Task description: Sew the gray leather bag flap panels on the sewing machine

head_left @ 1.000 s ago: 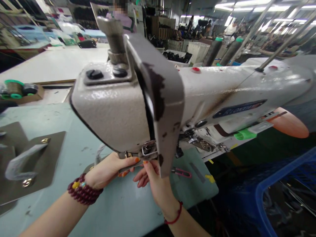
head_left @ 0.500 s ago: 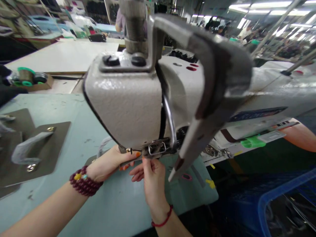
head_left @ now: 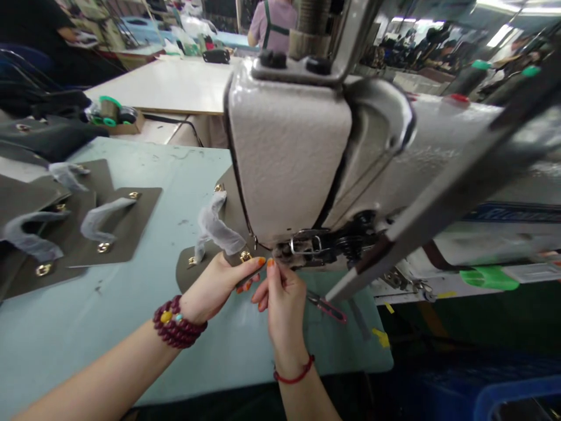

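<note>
My left hand (head_left: 225, 280) is closed on the near edge of a grey-brown panel (head_left: 188, 280), thumb on top and fingers beneath. A handle wrapped in white film (head_left: 217, 225) is fixed to that panel with gold-coloured fittings. The white sewing machine head (head_left: 289, 134) hides part of the panel. Just right of the panel's edge, below the needle area, my right hand (head_left: 284, 298) has thumb and forefinger pinched together; whatever is between them is too small to make out. Beside it lie thread snips with pink handles (head_left: 331, 310).
More panels with wrapped handles (head_left: 118, 234) overlap on the left of the pale green table (head_left: 153, 351). Thread spools (head_left: 109, 111) sit in a box behind. A blue basket (head_left: 517, 392) stands low at right. A co-worker in a purple top (head_left: 274, 23) is beyond the white table.
The camera view has shifted, so the machine sits further right and the snips show more. More of the held panel and its wrapped handle is visible left of the machine head. Both hands remain close together.
</note>
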Motion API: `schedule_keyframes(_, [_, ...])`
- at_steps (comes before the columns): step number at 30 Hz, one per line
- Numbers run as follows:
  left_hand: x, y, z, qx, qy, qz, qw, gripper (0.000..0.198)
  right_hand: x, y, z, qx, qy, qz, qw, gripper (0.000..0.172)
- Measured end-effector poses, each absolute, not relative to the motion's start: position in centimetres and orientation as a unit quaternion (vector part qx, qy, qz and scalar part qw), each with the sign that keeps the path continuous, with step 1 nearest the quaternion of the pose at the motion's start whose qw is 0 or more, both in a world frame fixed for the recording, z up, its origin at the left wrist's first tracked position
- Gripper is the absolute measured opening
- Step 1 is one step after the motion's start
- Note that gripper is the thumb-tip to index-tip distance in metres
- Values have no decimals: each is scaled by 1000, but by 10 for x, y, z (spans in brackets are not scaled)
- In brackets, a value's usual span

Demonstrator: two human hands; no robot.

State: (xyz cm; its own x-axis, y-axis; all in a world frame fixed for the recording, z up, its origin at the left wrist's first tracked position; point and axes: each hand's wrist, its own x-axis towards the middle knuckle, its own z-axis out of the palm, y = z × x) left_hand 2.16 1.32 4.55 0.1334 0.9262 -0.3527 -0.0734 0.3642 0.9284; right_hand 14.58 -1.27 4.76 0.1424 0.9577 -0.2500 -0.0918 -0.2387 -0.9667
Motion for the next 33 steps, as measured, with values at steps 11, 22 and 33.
schedule_keyframes(11, [72, -23, 44, 326, 540, 540, 557, 37, 170, -10, 59, -584, -435, 534, 430, 46])
schedule_keyframes(22, [131, -41, 49, 173, 516, 660, 518, 24, 207, 11, 72, -582, -575, 476, 323, 42])
schedule_keyframes(33, [76, -98, 72, 289, 473, 329, 765, 41, 294, -55, 13, -644, -688, 179, 281, 36])
